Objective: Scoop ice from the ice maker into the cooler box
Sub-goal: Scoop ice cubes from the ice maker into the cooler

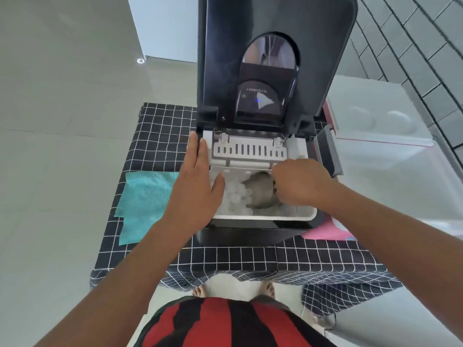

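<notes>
A black ice maker point(250, 229) stands on the checked tablecloth with its lid point(275, 23) raised upright. Its white basket point(265, 217) holds a pile of ice pieces point(236, 196). My right hand point(300, 182) is inside the basket, closed around the handle of a metal scoop point(261, 190) whose bowl lies among the ice. My left hand point(198, 181) rests flat with fingers straight along the maker's left rim. The white cooler box point(390, 156) with a pink rim stands to the right of the table, its pale lid lying over it.
A teal cloth point(142, 201) lies on the tablecloth point(250, 259) to the left of the ice maker. A pink item point(325, 231) shows at the maker's front right corner. A grey tiled wall point(421, 58) runs along the right. My bare feet show below the table's edge.
</notes>
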The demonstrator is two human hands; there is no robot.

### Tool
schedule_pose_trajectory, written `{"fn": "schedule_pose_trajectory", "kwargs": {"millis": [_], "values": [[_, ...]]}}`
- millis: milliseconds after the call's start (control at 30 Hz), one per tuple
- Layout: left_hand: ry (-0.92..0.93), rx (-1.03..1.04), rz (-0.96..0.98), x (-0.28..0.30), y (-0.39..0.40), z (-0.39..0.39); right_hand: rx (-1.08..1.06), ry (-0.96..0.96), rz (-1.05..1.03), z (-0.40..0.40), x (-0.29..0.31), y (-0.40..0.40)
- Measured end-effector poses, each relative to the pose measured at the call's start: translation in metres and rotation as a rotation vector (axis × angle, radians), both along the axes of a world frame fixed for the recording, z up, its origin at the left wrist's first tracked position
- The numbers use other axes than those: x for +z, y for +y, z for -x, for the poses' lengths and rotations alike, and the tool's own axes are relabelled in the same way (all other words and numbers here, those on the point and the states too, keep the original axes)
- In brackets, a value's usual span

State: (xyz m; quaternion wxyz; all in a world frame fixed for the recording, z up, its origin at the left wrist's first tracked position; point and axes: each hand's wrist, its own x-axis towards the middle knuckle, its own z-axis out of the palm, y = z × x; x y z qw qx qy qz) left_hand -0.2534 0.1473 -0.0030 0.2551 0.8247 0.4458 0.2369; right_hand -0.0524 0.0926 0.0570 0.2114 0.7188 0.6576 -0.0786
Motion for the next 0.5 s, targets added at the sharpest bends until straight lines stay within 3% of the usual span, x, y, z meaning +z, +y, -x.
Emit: {"fn": "schedule_pose_trajectory", "kwargs": {"millis": [133, 333, 500], "values": [[0.012, -0.014, 0.012, 0.001, -0.001, -0.001, -0.082, 0.066, 0.024, -0.002, -0.01, 0.001], [0.003, -0.012, 0.041, 0.001, -0.001, 0.0, -0.22, 0.361, 0.028, 0.02, -0.047, 0.0], [-0.004, 0.007, 0.046, 0.002, -0.001, 0.0, -0.249, 0.352, -0.051, 0.017, -0.051, -0.002]]}}
